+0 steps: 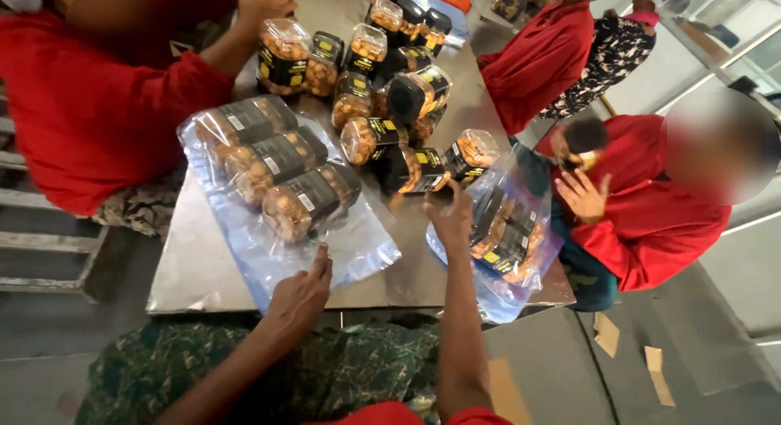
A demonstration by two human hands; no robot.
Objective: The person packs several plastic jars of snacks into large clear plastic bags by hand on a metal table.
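A green patterned lap is seen nearest the camera, below the steel bench (195, 270). The left hand (299, 295) is laid loosely open on the near edge of a clear plastic bag (358, 246), in which three jars of nuts (281, 161) are packed side by side. The right hand (450, 217) is stretched open, fingers spread, just short of a black-labelled jar (419, 171) lying on its side. Further jars (358, 59) are grouped beyond, and another filled bag (508, 238) is seen at the right edge.
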